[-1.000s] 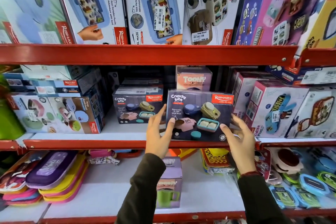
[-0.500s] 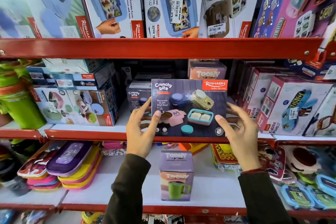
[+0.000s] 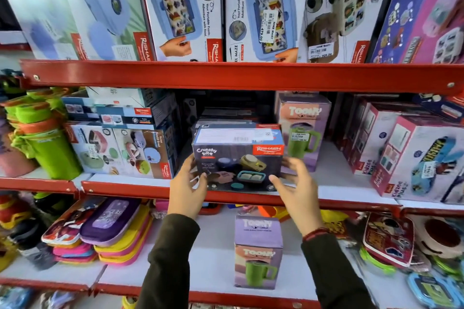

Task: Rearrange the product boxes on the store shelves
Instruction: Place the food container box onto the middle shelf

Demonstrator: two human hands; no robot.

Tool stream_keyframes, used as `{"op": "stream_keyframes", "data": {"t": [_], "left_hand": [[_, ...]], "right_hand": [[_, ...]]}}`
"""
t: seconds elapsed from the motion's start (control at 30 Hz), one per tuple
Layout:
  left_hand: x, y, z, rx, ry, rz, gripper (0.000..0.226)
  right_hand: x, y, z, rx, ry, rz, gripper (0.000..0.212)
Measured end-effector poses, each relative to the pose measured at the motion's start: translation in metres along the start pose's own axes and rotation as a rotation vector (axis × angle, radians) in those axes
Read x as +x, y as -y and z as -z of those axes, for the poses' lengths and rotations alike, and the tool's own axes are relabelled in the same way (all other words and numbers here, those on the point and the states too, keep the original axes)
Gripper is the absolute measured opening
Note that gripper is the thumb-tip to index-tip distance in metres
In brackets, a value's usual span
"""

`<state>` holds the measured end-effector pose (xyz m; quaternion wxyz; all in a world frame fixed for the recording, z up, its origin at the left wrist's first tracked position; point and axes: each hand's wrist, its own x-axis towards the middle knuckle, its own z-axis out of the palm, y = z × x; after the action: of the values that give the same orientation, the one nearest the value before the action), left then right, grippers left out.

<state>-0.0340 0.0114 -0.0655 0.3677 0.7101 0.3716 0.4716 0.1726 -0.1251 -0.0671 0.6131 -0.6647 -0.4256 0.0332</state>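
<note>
A dark Crunchy Bite box (image 3: 238,158) stands upright at the front of the middle shelf (image 3: 125,189), its picture side facing me. My left hand (image 3: 187,188) grips its left edge, thumb on the front. My right hand (image 3: 296,188) holds the right edge, fingers spread along the side. More dark boxes sit stacked right behind it, mostly hidden. A lilac Toony mug box (image 3: 302,118) stands just to its right, further back.
White lunch-set boxes (image 3: 118,150) stand left of the held box, and pink Kidzee boxes (image 3: 421,158) to the right. Green bottles (image 3: 50,148) are at far left. A second Toony box (image 3: 257,251) and flat pouches (image 3: 110,228) lie on the lower shelf. Large boxes fill the top shelf (image 3: 226,75).
Both hands carried the Crunchy Bite box leftwards, then pushed it deeper onto the middle shelf, in front of the stacked dark boxes. The Toony box behind it is now uncovered.
</note>
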Motion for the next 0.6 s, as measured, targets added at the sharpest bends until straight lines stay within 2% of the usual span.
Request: {"op": "stream_keyframes", "data": {"t": [0.3, 0.6], "left_hand": [[0.028, 0.029, 0.010, 0.039, 0.053, 0.131, 0.060], [0.034, 0.035, 0.005, 0.077, 0.015, 0.089, 0.058]], "right_hand": [[0.010, -0.006, -0.062, -0.083, 0.011, -0.105, 0.043], [0.011, -0.012, -0.064, -0.110, 0.044, -0.130, 0.046]]}}
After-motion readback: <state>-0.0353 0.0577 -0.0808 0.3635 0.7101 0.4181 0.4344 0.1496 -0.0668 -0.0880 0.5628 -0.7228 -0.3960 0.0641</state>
